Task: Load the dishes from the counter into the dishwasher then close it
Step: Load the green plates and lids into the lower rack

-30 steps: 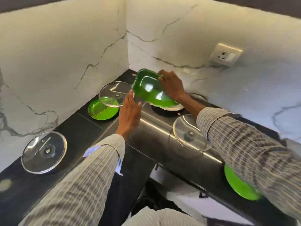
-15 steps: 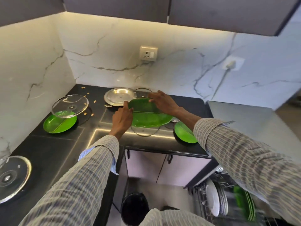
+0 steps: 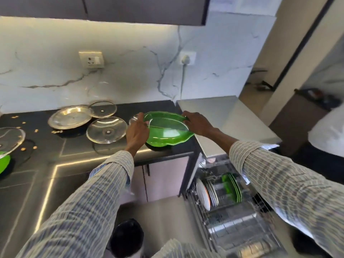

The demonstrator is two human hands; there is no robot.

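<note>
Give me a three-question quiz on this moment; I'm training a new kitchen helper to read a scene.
1. True or false: both hands grip the green dish.
2. Which colours are the plates standing in the dishwasher rack? A) white and green B) red and blue C) black only
3. What kind of round dish lies directly left of the left hand on the counter?

Key: 1. True: the left hand grips its left rim, the right hand its right. 2. A: white plates and green plates. 3. A clear glass plate.
</note>
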